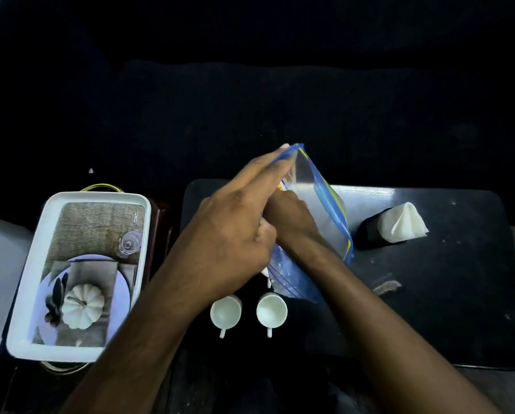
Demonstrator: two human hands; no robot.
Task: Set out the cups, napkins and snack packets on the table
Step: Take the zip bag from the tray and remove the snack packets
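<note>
A clear zip bag [319, 216] with a blue edge stands tilted over the dark table [447, 294]. My left hand [238, 222] pinches the bag's rim at its top edge and holds it apart. My right hand [292, 219] reaches inside the bag; its fingers are hidden, so what they touch cannot be told. An orange bit shows inside near the opening. Two small white cups [225, 312] [271, 309] stand upright at the table's front, handles toward me. White napkins [402, 223] sit in a dark holder at the right.
A white tray [23, 294] with a printed picture of a plate and pumpkin stands to the left of the table, on a stand with a gold handle. Beyond the table everything is dark. A pale scuff [387, 286] marks the table's right part.
</note>
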